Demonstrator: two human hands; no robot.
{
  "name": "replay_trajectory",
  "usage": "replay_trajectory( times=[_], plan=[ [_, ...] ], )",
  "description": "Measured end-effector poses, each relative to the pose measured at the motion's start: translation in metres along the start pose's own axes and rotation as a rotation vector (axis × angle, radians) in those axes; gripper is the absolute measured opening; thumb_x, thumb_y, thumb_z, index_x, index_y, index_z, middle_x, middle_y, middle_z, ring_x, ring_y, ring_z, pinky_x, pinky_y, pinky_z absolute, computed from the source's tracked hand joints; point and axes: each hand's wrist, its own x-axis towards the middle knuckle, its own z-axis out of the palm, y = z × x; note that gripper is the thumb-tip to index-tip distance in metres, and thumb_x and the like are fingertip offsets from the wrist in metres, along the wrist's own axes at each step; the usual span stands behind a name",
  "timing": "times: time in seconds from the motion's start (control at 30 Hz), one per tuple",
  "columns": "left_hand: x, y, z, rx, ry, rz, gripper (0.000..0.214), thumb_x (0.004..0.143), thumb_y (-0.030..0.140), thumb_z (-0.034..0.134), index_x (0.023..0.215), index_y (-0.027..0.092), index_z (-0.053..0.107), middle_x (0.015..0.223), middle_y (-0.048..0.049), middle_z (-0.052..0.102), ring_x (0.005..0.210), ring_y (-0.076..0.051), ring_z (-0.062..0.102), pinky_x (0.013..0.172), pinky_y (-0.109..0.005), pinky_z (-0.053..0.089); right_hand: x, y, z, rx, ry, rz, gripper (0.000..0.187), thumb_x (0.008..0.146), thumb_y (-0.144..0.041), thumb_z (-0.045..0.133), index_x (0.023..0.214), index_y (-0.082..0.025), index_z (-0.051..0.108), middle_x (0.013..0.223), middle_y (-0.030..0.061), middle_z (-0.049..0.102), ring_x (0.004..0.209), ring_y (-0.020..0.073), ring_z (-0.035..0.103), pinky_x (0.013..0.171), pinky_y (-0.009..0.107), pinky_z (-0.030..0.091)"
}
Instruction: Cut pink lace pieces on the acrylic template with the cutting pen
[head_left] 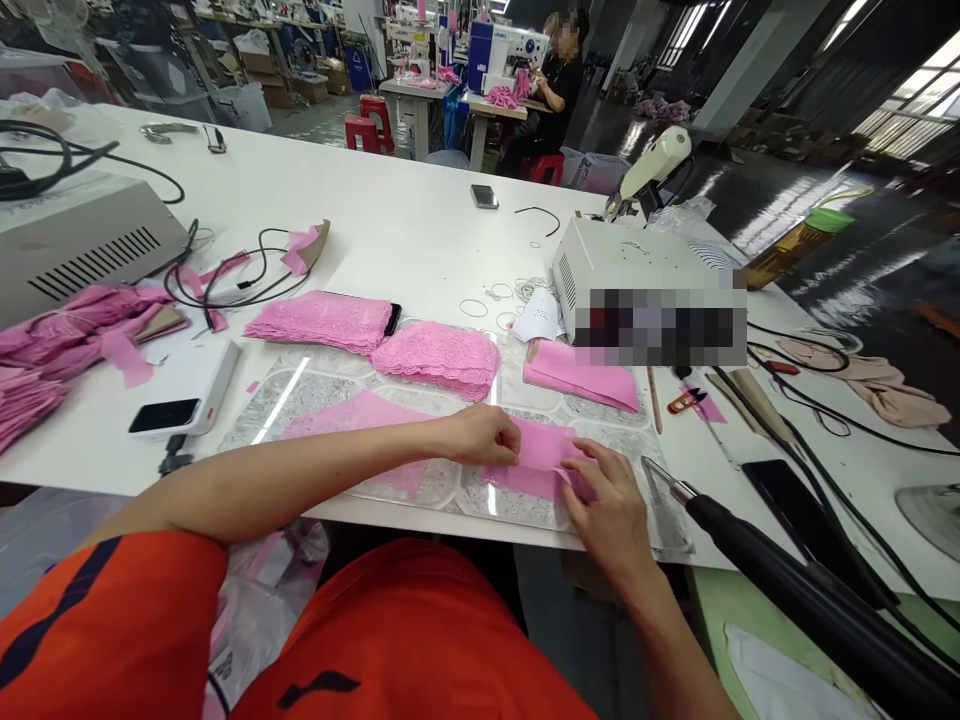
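A small piece of pink fabric (541,452) lies on a clear patterned mat (315,395) at the near edge of the white table (390,215). My left hand (484,434) pinches its left edge with closed fingers. My right hand (609,492) pinches its lower right corner, fingers curled on the cloth. Behind them sit two stacks of pink lace (439,358), a flat pink fabric stack (581,378) and another pink lace piece (352,412) under my left forearm.
A black-handled hot tool (757,555) lies right of my right hand. A white control box (637,290), small scissors (684,400), cables and a phone (799,505) are at right. A white device (187,395) and pink fabric piles (52,345) are at left. A person sews in the background.
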Motion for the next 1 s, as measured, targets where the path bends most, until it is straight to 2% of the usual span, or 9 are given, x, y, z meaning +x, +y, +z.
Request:
replay_trajectory(
  times=[0.17,0.3,0.4,0.5,0.57,0.67,0.8,0.9,1.0],
  plan=[
    [-0.003,-0.002,-0.001,-0.081,0.02,0.011,0.007,0.072,0.014,0.062,0.067,0.014,0.066,0.068,0.0018,0.061,0.064,-0.01,0.054,0.058,-0.019,0.037,0.008,0.026,-0.012,-0.106,0.03,0.063,0.024,0.076,-0.01,0.053,0.091,-0.023,0.065,0.105,0.0075,0.065,0.095,0.0246,0.059,0.08,0.044,0.054],
    [-0.002,-0.003,0.001,-0.19,0.027,-0.009,0.008,0.069,0.011,0.06,0.062,0.014,0.063,0.062,0.0032,0.057,0.06,-0.009,0.05,0.057,-0.02,0.035,0.038,0.019,-0.013,-0.086,0.078,0.093,0.023,0.076,-0.01,0.053,0.089,-0.022,0.068,0.096,0.0065,0.065,0.089,0.0222,0.063,0.073,0.038,0.055],
    [-0.002,-0.005,-0.002,-0.349,0.048,-0.056,0.012,0.074,0.013,0.056,0.063,0.014,0.061,0.062,0.0023,0.059,0.064,-0.011,0.053,0.062,-0.021,0.04,0.067,-0.002,-0.008,-0.024,0.08,0.031,0.03,0.075,-0.007,0.05,0.09,-0.024,0.07,0.093,0.0045,0.066,0.081,0.018,0.064,0.065,0.032,0.054],
    [-0.011,-0.012,-0.013,-0.578,0.107,-0.132,0.024,0.089,0.024,0.044,0.078,0.013,0.062,0.079,-0.003,0.066,0.076,-0.013,0.061,0.072,-0.024,0.048,0.095,-0.033,0.004,0.116,0.05,-0.124,0.035,0.075,-0.005,0.047,0.091,-0.025,0.071,0.092,0.003,0.067,0.08,0.0158,0.065,0.064,0.029,0.054],
    [-0.025,-0.021,-0.023,-0.708,0.149,-0.183,0.038,0.097,0.037,0.032,0.086,0.013,0.059,0.085,-0.007,0.067,0.079,-0.014,0.064,0.072,-0.027,0.051,0.111,-0.06,0.017,0.221,0.016,-0.229,0.036,0.076,-0.005,0.047,0.093,-0.025,0.07,0.092,0.0028,0.068,0.083,0.0154,0.066,0.068,0.029,0.056],
    [-0.058,-0.037,-0.037,-0.945,0.213,-0.272,0.056,0.097,0.057,0.022,0.083,0.015,0.055,0.073,-0.0063,0.064,0.07,-0.016,0.065,0.066,-0.03,0.053,0.127,-0.105,0.041,0.378,-0.093,-0.38,0.034,0.079,-0.005,0.046,0.091,-0.025,0.07,0.095,0.0026,0.069,0.087,0.0143,0.067,0.075,0.028,0.057],
    [-0.104,-0.053,-0.048,-1.313,0.277,-0.442,0.057,0.093,0.065,0.032,0.083,0.015,0.057,0.06,-0.0031,0.061,0.055,-0.016,0.061,0.056,-0.031,0.053,0.139,-0.149,0.064,0.573,-0.219,-0.495,0.035,0.078,-0.005,0.046,0.098,-0.022,0.069,0.103,0.0036,0.07,0.096,0.0147,0.066,0.084,0.029,0.057],
    [-0.127,-0.059,-0.049,-1.169,0.326,-0.54,0.048,0.087,0.06,0.05,0.085,0.013,0.059,0.068,-0.0048,0.065,0.06,-0.017,0.064,0.055,-0.029,0.054,0.139,-0.146,0.064,0.662,-0.283,-0.368,0.028,0.081,-0.01,0.052,0.102,-0.021,0.067,0.102,0.0042,0.071,0.084,0.0129,0.066,0.073,0.027,0.058],
    [-0.139,-0.064,-0.047,-0.958,0.373,-0.589,0.033,0.075,0.045,0.068,0.081,0.014,0.058,0.066,-0.0008,0.061,0.056,-0.014,0.061,0.05,-0.023,0.05,0.125,-0.119,0.053,0.575,-0.362,-0.15,0.014,0.083,-0.018,0.056,0.088,-0.021,0.068,0.079,0.0018,0.069,0.063,0.0107,0.06,0.056,0.024,0.051]
  ],
)
